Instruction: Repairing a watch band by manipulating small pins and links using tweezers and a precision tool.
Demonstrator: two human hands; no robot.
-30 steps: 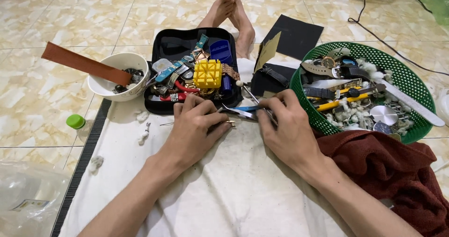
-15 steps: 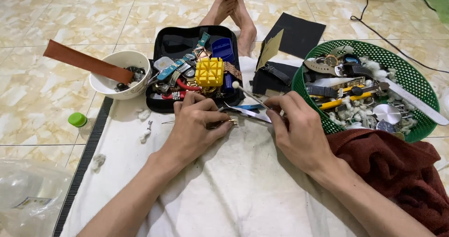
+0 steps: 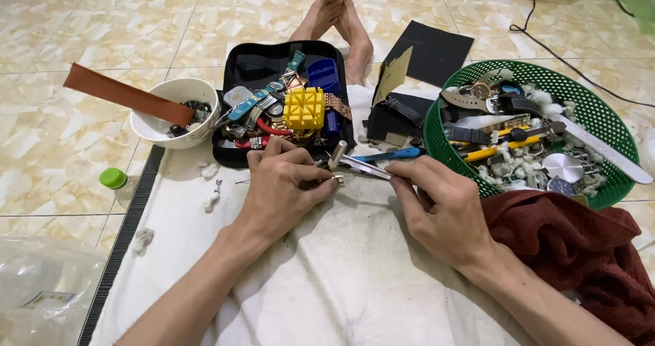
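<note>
My left hand [image 3: 283, 189] rests on the white cloth [image 3: 327, 278] and pinches a small metal part [image 3: 336, 177] at its fingertips. My right hand [image 3: 440, 209] grips metal tweezers [image 3: 365, 167] whose tips point left at that part. A short metal pin-like tool [image 3: 336, 155] stands up between the two hands. Both hands lie just in front of the black tool case [image 3: 245, 66]. What the small part is, I cannot make out.
The black case holds a yellow block [image 3: 304, 108], watch bands and tools. A white bowl [image 3: 157, 124] with a brown strap [image 3: 116, 93] stands left. A green basket [image 3: 593, 107] of watch parts sits right, a dark red cloth [image 3: 580, 250] below it. Bare feet [image 3: 341, 18] lie beyond.
Both hands stay together at the small part. The right hand has shifted slightly right and the tweezers now point more level toward the left fingertips.
</note>
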